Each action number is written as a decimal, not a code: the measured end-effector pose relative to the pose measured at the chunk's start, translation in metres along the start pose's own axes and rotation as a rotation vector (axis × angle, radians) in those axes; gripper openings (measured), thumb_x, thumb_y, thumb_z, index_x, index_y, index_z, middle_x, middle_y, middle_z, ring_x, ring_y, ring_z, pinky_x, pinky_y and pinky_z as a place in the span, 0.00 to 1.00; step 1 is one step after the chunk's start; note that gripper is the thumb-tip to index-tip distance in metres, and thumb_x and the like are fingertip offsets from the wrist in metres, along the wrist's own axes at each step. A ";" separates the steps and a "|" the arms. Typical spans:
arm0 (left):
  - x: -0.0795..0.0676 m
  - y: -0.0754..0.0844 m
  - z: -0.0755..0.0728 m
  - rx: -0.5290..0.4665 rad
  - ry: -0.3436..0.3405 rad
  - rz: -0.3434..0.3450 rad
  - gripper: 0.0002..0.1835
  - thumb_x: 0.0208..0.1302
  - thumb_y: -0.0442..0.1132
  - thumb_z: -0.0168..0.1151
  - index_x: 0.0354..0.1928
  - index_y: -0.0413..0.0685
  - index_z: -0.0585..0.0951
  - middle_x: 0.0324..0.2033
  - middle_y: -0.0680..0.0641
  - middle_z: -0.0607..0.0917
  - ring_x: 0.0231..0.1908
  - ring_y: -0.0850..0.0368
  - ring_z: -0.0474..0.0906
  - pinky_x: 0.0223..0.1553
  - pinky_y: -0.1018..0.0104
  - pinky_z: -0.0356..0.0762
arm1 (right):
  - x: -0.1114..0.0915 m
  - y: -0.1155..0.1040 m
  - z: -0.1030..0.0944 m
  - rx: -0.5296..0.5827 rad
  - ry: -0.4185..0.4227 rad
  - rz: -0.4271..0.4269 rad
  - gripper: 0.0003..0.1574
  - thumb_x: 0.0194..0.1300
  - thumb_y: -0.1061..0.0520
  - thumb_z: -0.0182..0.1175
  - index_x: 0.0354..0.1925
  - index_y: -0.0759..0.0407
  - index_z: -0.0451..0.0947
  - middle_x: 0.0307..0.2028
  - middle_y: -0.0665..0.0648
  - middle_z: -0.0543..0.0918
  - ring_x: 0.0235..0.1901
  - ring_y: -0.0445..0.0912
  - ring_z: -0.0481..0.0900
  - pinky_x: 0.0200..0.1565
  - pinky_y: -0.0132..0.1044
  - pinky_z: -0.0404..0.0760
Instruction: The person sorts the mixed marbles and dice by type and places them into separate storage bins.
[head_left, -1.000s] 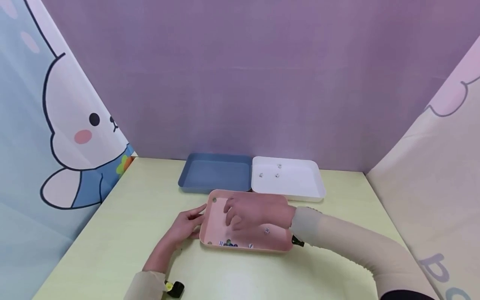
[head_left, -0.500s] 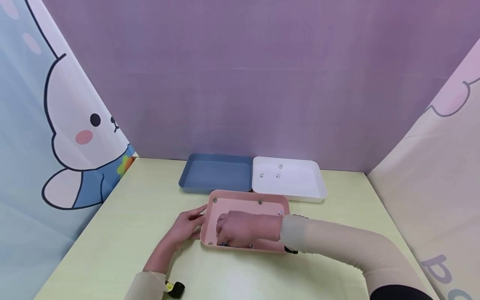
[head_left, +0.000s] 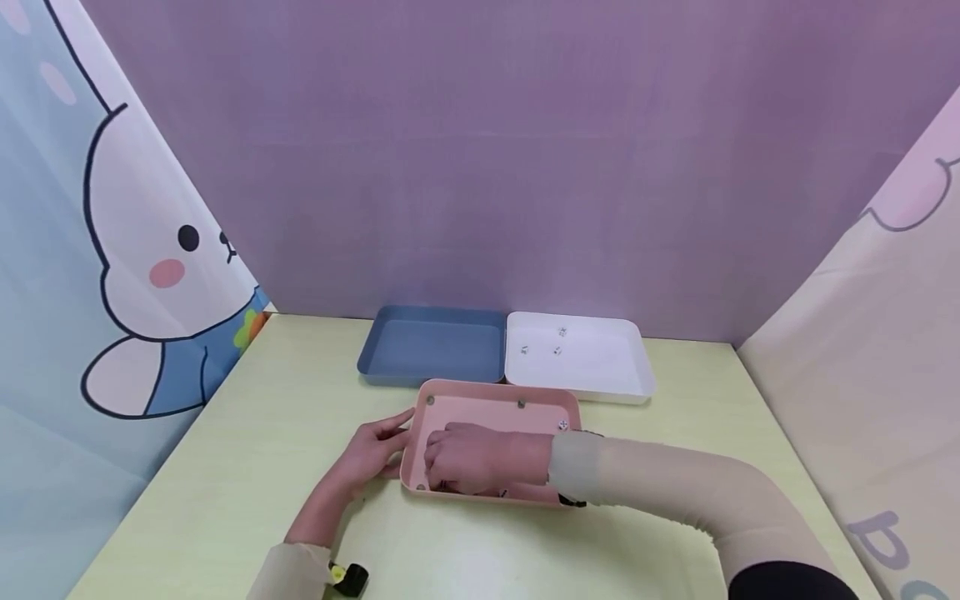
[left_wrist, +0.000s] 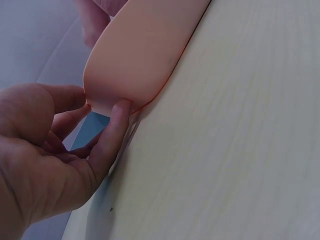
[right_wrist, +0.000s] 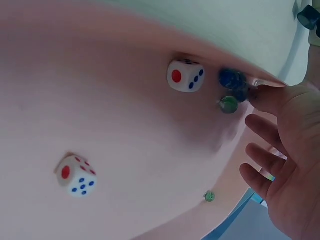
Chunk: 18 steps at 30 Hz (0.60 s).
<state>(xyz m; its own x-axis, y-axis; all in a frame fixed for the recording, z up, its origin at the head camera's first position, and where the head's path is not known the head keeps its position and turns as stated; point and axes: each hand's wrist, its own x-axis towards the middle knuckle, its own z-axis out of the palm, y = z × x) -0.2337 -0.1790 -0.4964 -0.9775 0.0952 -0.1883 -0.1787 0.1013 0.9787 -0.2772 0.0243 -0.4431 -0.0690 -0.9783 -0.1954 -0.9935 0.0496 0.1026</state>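
Dice: one die [right_wrist: 186, 76] sits just beside the near wall of the pink tray [head_left: 472, 389]; a second die [right_wrist: 76, 176] lies well apart on its floor.
Marbles: blue marbles [right_wrist: 232, 79] and a green marble [right_wrist: 229, 104] cluster near that wall's left end; the raised walls presumably stop rolling.
Right hand [head_left: 467, 458]: lowered into the pink tray at the cluster. Fingers loosely bent with narrow gaps; thumb tip at the blue marbles. Whether anything is pinched cannot be told.
Left hand [head_left: 367, 454]: outside the pink tray, thumb low on the corner, fingertips near the rim; narrow grip, likely bracing against sliding.
White tray [head_left: 600, 371]: beyond the pink tray; contains three dice, set apart.
Blue tray [head_left: 431, 346]: alongside the white tray; both placed, presumably, for short reach.
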 end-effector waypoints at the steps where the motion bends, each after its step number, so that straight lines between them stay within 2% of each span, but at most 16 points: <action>1: 0.000 0.001 0.000 0.000 -0.002 0.001 0.26 0.72 0.39 0.56 0.71 0.52 0.68 0.51 0.36 0.81 0.40 0.49 0.82 0.27 0.62 0.80 | 0.000 0.000 -0.001 -0.006 -0.014 0.006 0.13 0.68 0.56 0.59 0.37 0.34 0.84 0.41 0.38 0.80 0.44 0.37 0.71 0.40 0.31 0.69; 4: -0.001 0.001 0.001 -0.004 -0.005 0.006 0.26 0.73 0.39 0.55 0.71 0.51 0.67 0.51 0.36 0.80 0.40 0.49 0.82 0.28 0.60 0.81 | 0.000 -0.001 -0.002 -0.033 -0.040 0.020 0.12 0.67 0.55 0.60 0.37 0.35 0.83 0.41 0.38 0.80 0.44 0.37 0.71 0.41 0.32 0.70; 10: -0.001 0.001 0.005 -0.043 -0.016 0.010 0.25 0.73 0.37 0.55 0.70 0.50 0.68 0.53 0.33 0.78 0.46 0.47 0.81 0.36 0.54 0.83 | -0.002 -0.001 0.001 -0.068 -0.043 0.041 0.09 0.65 0.54 0.64 0.35 0.35 0.82 0.40 0.38 0.79 0.43 0.37 0.71 0.41 0.31 0.71; 14: 0.000 0.001 0.006 -0.028 -0.003 -0.003 0.25 0.72 0.37 0.55 0.70 0.51 0.69 0.53 0.35 0.79 0.45 0.48 0.81 0.35 0.55 0.83 | -0.004 -0.001 0.000 -0.022 -0.011 0.056 0.09 0.65 0.53 0.64 0.33 0.36 0.82 0.41 0.38 0.79 0.43 0.37 0.71 0.38 0.31 0.70; 18: 0.000 0.000 0.003 -0.013 0.023 -0.020 0.25 0.72 0.37 0.55 0.70 0.53 0.70 0.52 0.36 0.79 0.43 0.48 0.82 0.34 0.56 0.83 | -0.008 0.001 -0.006 0.050 0.026 0.077 0.05 0.66 0.48 0.64 0.32 0.37 0.83 0.46 0.40 0.80 0.49 0.37 0.72 0.43 0.32 0.71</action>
<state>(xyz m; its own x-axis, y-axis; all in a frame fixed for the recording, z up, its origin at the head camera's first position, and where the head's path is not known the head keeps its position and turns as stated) -0.2330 -0.1760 -0.4961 -0.9760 0.0708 -0.2060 -0.1995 0.0897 0.9758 -0.2772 0.0313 -0.4352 -0.1440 -0.9760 -0.1634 -0.9886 0.1345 0.0675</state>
